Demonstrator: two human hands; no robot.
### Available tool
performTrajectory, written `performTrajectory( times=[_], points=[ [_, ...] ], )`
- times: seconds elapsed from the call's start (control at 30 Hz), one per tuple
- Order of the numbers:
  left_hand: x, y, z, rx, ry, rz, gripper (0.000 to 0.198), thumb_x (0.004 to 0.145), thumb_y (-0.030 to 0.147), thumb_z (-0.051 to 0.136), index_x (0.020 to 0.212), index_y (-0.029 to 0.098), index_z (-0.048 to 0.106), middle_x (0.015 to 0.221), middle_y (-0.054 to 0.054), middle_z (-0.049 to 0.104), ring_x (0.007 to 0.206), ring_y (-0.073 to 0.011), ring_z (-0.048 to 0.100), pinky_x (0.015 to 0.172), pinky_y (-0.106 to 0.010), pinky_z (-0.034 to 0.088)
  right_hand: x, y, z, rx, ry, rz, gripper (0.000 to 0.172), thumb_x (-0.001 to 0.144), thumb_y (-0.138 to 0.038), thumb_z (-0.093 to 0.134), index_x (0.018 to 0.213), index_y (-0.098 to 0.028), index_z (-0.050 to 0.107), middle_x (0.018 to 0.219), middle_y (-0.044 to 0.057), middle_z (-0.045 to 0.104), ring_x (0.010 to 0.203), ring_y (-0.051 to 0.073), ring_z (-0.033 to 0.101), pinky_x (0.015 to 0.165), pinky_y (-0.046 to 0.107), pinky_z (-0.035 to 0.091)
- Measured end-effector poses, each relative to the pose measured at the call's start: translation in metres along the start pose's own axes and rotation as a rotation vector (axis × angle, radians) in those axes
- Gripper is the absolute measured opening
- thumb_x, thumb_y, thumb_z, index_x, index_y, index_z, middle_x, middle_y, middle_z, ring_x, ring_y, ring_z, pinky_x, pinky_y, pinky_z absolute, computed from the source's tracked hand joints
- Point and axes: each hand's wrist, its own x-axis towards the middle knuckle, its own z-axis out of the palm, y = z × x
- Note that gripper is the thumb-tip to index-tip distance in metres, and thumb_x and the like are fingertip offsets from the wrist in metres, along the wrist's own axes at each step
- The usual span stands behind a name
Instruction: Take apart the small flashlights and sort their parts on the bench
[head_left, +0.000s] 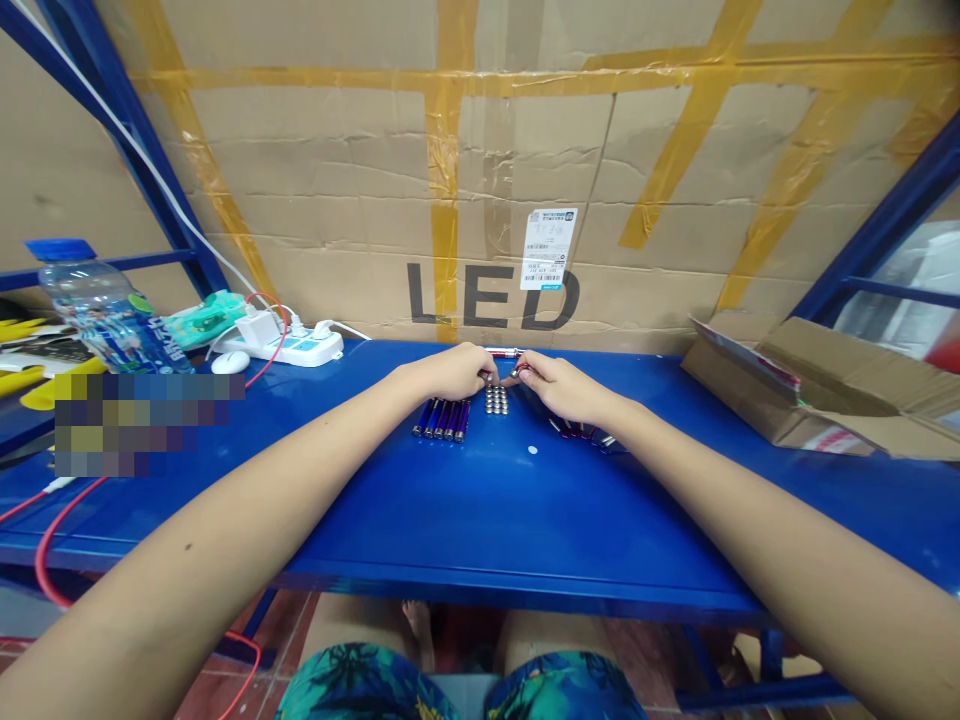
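Note:
My left hand [459, 371] is closed in a pinch at the back of the table, on a small round metal piece. My right hand [559, 386] is closed around a small red metallic tube [517, 371], mostly covered by the fingers. Small round silver pieces, like button cells [496, 401], stand in neat rows between the hands. Beside the left wrist lies a row of blue and purple metal tubes [442, 420] with silver ends. More dark, shiny tubes [577, 431] lie partly hidden under my right hand. Behind both hands is a red-and-silver tube [504, 352].
A blue table [465, 510] backs onto a large taped cardboard sheet [337, 200]. At left are a water bottle [105, 305], a white power strip [300, 347] and a red cable [46, 550]. An open cardboard box [810, 390] stands at right. A white spot [532, 450] marks the tabletop.

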Motion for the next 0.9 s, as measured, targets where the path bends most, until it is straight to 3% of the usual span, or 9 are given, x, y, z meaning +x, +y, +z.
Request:
performTrajectory(
  times=[0.27,0.43,0.57,0.7,0.8,0.9],
  points=[
    [0.0,0.002,-0.001,-0.009,-0.007,-0.036,0.035,0.077,0.011,0.052,0.104,0.018,0.073,0.089,-0.007,0.074,0.085,-0.0206,0.064,0.084,-0.032,0.046,0.001,0.001,0.0,-0.013,0.013,0.006,0.016,0.098,-0.025,0.038,0.094,-0.021,0.053,0.097,0.008,0.07,0.084,0.022,0.063,0.073,0.031,0.044],
    [-0.001,-0.001,-0.007,-0.028,0.052,-0.059,0.032,0.08,0.013,0.051,0.104,0.017,0.072,0.101,-0.008,0.073,0.092,-0.0204,0.064,0.086,-0.031,0.046,0.0,0.002,-0.001,0.134,0.054,-0.003,0.015,0.099,-0.026,0.039,0.088,-0.022,0.049,0.102,0.008,0.072,0.097,0.023,0.066,0.078,0.032,0.045],
    [-0.007,-0.006,-0.015,0.029,0.104,-0.173,0.032,0.083,0.017,0.051,0.109,0.016,0.07,0.106,-0.009,0.072,0.093,-0.0209,0.064,0.083,-0.031,0.047,-0.004,0.001,-0.005,0.206,0.125,-0.026,0.016,0.097,-0.028,0.044,0.085,-0.022,0.053,0.102,0.007,0.074,0.1,0.023,0.066,0.084,0.034,0.045],
    [-0.017,-0.013,-0.024,0.044,0.107,-0.334,0.039,0.08,0.016,0.057,0.118,0.015,0.061,0.111,-0.012,0.069,0.078,-0.0194,0.067,0.071,-0.029,0.05,-0.011,-0.005,-0.011,0.12,0.17,-0.024,0.019,0.095,-0.027,0.047,0.085,-0.02,0.062,0.096,0.007,0.075,0.09,0.022,0.065,0.081,0.033,0.045],
    [-0.025,-0.019,-0.03,0.029,-0.033,-0.517,0.031,0.076,0.014,0.062,0.107,0.015,0.061,0.096,-0.011,0.07,0.061,-0.0177,0.067,0.06,-0.028,0.051,-0.014,-0.009,-0.014,0.097,0.175,-0.021,0.021,0.094,-0.026,0.047,0.083,-0.019,0.064,0.092,0.007,0.075,0.084,0.022,0.064,0.077,0.033,0.045],
    [-0.034,-0.026,-0.036,-0.082,-0.239,-0.713,0.019,0.074,0.016,0.066,0.092,0.014,0.061,0.076,-0.009,0.069,0.054,-0.0223,0.068,0.059,-0.033,0.055,-0.015,-0.01,-0.015,0.093,0.169,-0.025,0.021,0.093,-0.025,0.047,0.081,-0.02,0.063,0.091,0.006,0.075,0.083,0.022,0.064,0.076,0.033,0.045]
  ],
)
